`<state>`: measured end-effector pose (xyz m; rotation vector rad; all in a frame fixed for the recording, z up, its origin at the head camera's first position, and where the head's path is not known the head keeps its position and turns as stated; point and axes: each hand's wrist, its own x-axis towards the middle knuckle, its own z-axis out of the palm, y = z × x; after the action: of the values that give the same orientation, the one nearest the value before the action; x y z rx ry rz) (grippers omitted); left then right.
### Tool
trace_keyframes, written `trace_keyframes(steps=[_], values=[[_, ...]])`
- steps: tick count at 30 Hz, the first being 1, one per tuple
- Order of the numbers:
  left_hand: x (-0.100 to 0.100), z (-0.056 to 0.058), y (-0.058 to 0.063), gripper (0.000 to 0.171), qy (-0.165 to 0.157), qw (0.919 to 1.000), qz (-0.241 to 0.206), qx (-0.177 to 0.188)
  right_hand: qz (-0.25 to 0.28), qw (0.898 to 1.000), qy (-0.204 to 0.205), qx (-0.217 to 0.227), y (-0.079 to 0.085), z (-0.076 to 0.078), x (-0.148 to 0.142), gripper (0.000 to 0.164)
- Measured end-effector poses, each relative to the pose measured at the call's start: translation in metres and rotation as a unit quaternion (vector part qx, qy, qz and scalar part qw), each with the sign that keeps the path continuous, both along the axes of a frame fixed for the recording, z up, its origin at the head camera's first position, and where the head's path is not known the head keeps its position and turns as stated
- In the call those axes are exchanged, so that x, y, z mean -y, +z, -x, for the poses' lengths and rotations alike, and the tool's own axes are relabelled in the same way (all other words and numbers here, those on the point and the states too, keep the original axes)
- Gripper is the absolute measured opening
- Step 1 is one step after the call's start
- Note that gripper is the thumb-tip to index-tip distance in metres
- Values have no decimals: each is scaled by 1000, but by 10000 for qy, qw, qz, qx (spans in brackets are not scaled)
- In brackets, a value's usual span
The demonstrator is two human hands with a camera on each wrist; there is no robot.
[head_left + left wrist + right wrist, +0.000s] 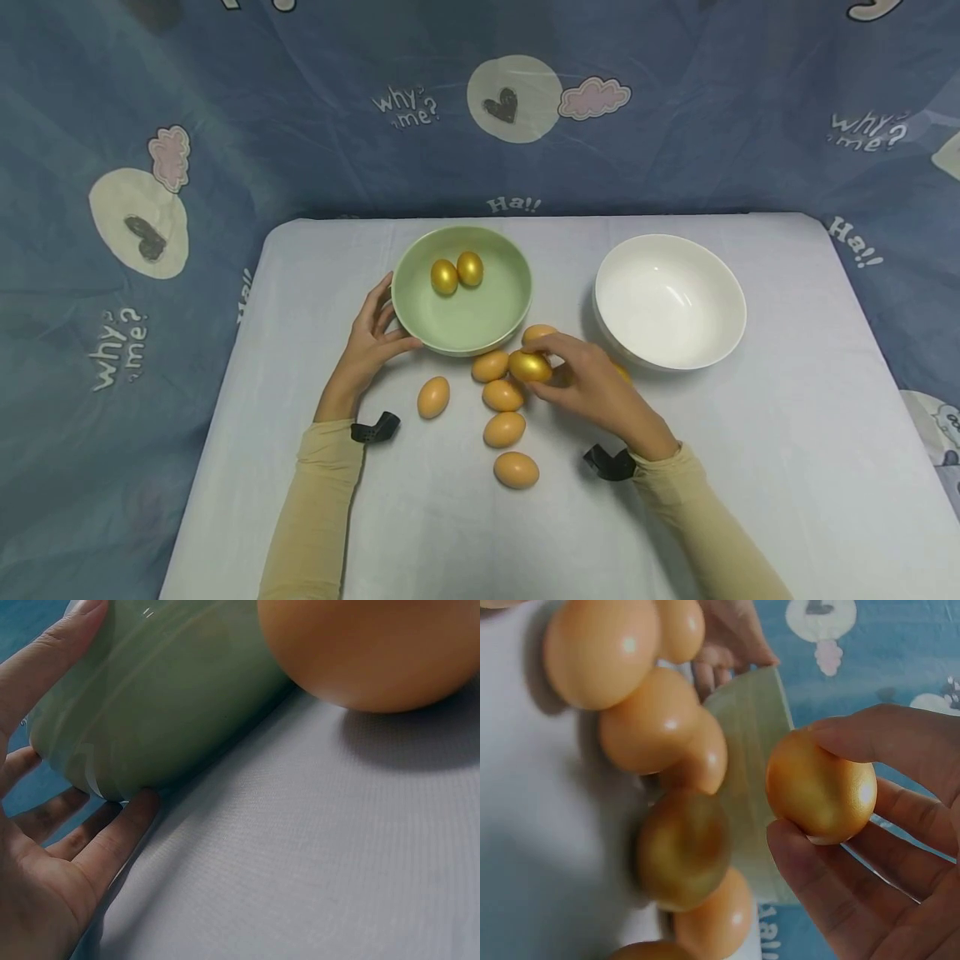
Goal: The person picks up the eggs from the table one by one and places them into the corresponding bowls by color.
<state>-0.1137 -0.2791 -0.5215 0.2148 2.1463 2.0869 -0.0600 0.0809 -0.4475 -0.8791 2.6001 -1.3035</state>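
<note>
A pale green bowl (405, 312) stands at the back of the table with two golden eggs (444, 277) inside. My left hand (369, 346) holds this bowl by its left side, thumb and fingers spread against the wall; the left wrist view shows fingertips (142, 802) low on the bowl near its base. Between thumb and fingertips, my right hand (592, 383) pinches a golden egg (821, 787) just in front of the bowl. Another golden egg (682, 851) lies below it among several brown eggs (503, 396). Part of that group is hidden by the right hand.
A white bowl (671, 300) stands at the right rear of the table. One brown egg (433, 397) lies apart, in front of the left hand. The brown eggs run in a rough line toward the front. A blue printed cloth (315, 150) hangs behind the white table (810, 467).
</note>
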Motion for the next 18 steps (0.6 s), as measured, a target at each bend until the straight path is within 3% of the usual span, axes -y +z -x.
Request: trace_keyframes(steps=[8, 18], values=[[0, 2, 0, 115, 25, 10000, -10, 29, 93, 9997, 200, 136, 16, 23, 14, 39], [0, 1, -1, 115, 14, 10000, -65, 57, 257, 9952, 500, 800, 29, 57, 37, 33]])
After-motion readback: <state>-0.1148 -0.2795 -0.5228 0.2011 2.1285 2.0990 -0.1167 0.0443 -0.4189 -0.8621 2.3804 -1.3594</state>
